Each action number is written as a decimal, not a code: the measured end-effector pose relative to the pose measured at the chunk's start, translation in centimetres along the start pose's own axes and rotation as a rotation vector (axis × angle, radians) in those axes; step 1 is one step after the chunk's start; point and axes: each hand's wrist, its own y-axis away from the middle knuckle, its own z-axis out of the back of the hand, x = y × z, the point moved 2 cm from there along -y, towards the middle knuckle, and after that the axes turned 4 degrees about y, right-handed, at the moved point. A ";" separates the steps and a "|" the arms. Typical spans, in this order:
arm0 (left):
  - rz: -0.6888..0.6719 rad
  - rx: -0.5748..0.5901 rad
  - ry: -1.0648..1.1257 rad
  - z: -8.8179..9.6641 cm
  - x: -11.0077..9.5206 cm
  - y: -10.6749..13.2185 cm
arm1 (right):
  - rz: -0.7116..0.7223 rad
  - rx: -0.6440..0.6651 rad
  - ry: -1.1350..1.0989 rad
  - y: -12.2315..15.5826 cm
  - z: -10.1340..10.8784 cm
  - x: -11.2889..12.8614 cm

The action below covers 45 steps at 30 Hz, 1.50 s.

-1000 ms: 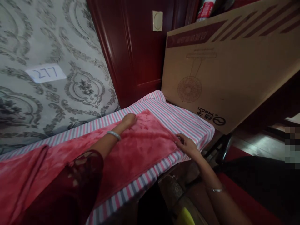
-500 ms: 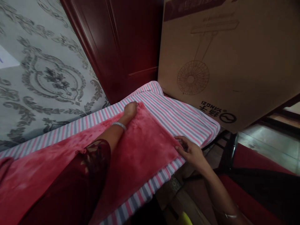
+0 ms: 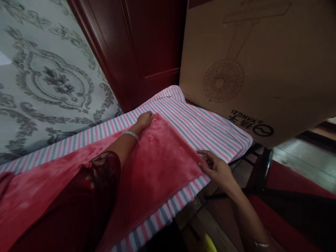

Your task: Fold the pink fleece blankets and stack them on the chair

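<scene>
A red fleece cloth (image 3: 157, 157) lies spread over a board covered in pink, grey and white stripes (image 3: 204, 122). My left hand (image 3: 145, 120) reaches across to the cloth's far corner, fingers closed on its edge. A silver bangle sits on that wrist. My right hand (image 3: 216, 167) pinches the cloth's near right corner at the board's front edge. The cloth's end edge runs straight between the two hands. A dark red lace sleeve covers my left upper arm.
A large brown cardboard box (image 3: 262, 63) with a fan drawing leans at the board's far right end. Dark red wooden panelling (image 3: 147, 42) stands behind, patterned grey wallpaper (image 3: 52, 77) to the left. Below the board are dark metal legs (image 3: 262, 168) and a red floor.
The view has dropped and moved closer. Both hands have slid the cloth's end edge a little further along the board towards the box, and the edge now lies straighter.
</scene>
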 end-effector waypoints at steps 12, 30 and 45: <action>-0.091 0.016 -0.149 2.3 4.6 13.9 | 0.017 0.016 -0.004 -0.4 -0.1 -0.9; -0.189 0.239 -0.037 4.3 6.0 26.5 | -0.072 0.038 -0.032 -2.0 0.3 -1.7; -0.070 0.107 0.003 0.6 8.1 42.0 | -0.170 0.217 -0.089 -2.2 0.8 2.1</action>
